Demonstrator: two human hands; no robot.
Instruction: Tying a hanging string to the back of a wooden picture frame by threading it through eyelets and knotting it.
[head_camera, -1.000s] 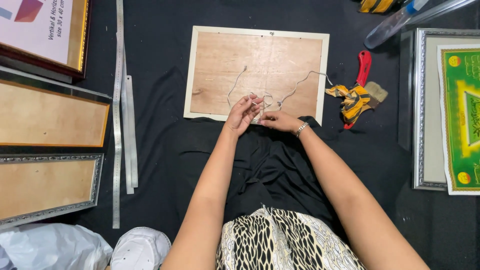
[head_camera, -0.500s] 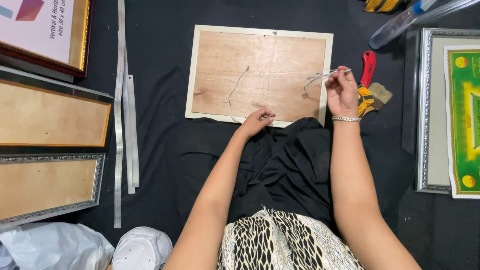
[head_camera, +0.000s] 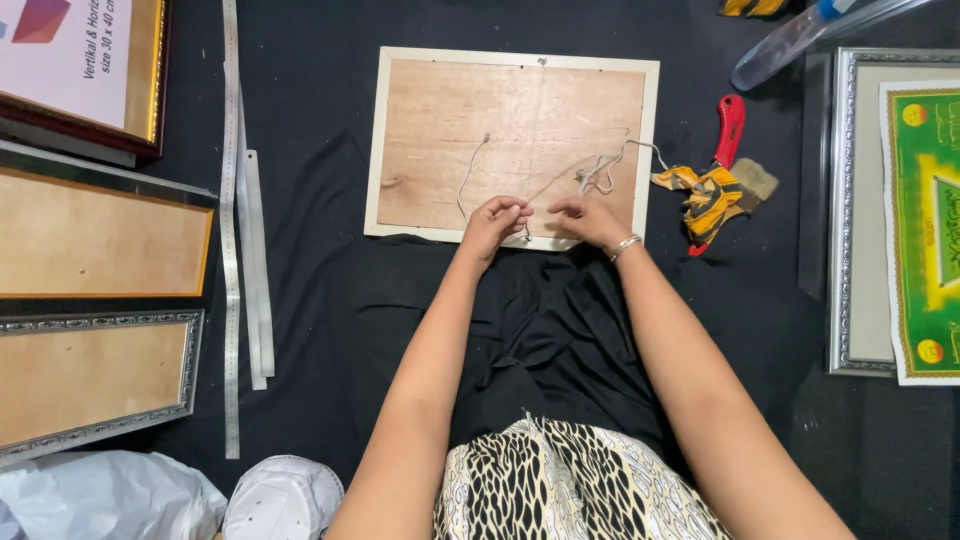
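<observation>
Right hand (head_camera: 592, 220) has returned from the pliers (head_camera: 727, 140); both hands' fingers seemingly pinch the wire (head_camera: 470, 180) on the frame back (head_camera: 510, 110).

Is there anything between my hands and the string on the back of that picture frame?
Nothing visible. The left hand already pinches the string, and the right hand rests beside it on the frame's wooden backing.

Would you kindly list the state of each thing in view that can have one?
Picture frame: face down, wooden backing up.
String: loose on the backing, pinched by both hands.
Left hand: fingertips closed on the string.
Right hand: fingertips pinching the string.
Red-handled tool: lying idle right of the frame.
Metal rulers: flat on the black cloth.
</observation>
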